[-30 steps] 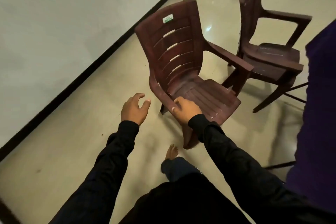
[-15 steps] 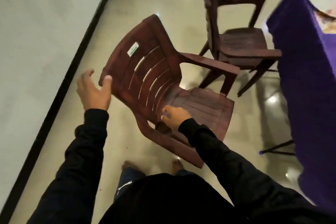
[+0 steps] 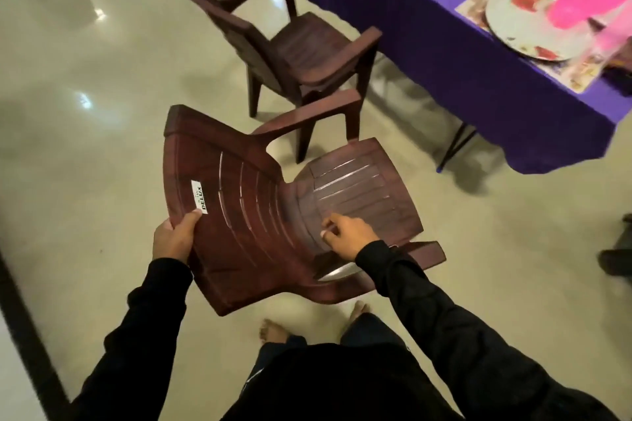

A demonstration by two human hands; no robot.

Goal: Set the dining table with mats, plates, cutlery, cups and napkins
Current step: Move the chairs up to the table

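A dark brown plastic chair [image 3: 266,215] is tilted in front of me, its back toward me. My left hand [image 3: 174,237] grips the top edge of its backrest beside a white label. My right hand [image 3: 345,232] holds the chair at the near side of the seat, by the armrest. At the upper right stands the dining table under a purple cloth [image 3: 427,31]. On it lie a patterned mat [image 3: 478,5], a white floral plate [image 3: 533,24] and a blurred pink cup [image 3: 581,7].
A second brown chair [image 3: 294,41] stands just beyond the held one, beside the table. A folding table leg [image 3: 455,147] shows under the cloth. My bare feet [image 3: 273,330] are on the pale glossy floor. A black skirting strip [image 3: 27,318] runs along the wall at left.
My left hand has closed on the backrest's top edge. The chair has swung round and tilted further, and the view has turned right, bringing the set table into sight.
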